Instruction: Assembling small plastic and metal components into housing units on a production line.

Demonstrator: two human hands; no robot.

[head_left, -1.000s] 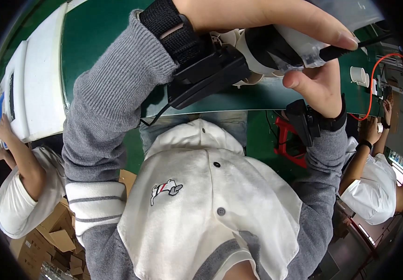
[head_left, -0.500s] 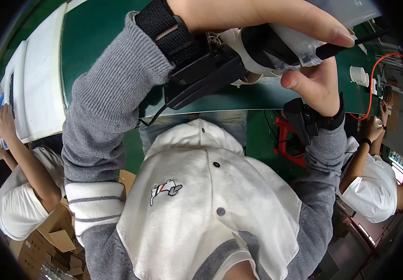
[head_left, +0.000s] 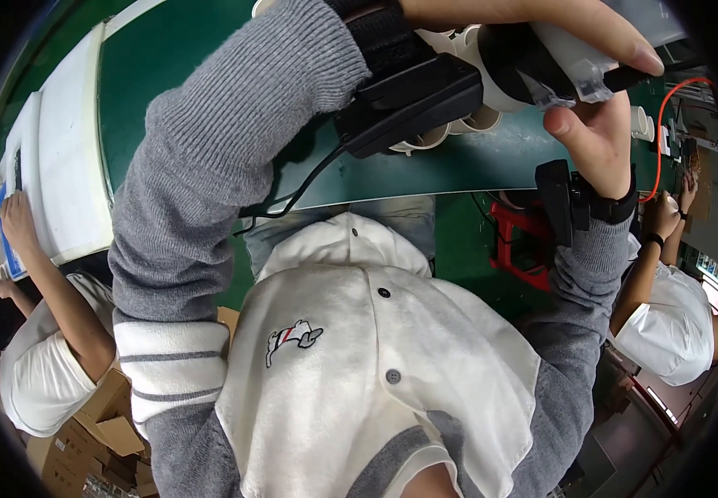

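Note:
My left hand (head_left: 541, 12) reaches across from the left, its fingers over a white cylinder with a wide black band (head_left: 518, 70). Clear crinkled plastic (head_left: 595, 83) covers the cylinder's right end. One left fingertip rests on a slim black rod (head_left: 622, 79) running off to the right. Under that end is my right hand (head_left: 598, 145), its thumb pointing at the plastic and its other fingers mostly hidden; it appears closed around the same end. Several white cups (head_left: 477, 121) stand behind and below the cylinder, partly covered by my left wrist.
A green tabletop (head_left: 184, 58) lies ahead, with white cups (head_left: 641, 123) and an orange hose (head_left: 662, 141) at right. Black devices are strapped to my left wrist (head_left: 413, 104) and right wrist (head_left: 562, 199). A red stool (head_left: 517, 245) stands below the edge. Co-workers sit on both sides; cardboard boxes (head_left: 68, 452) lie lower left.
Both my hands have shifted a little to the right together with the banded cylinder. More of the white cups below my left wrist shows now.

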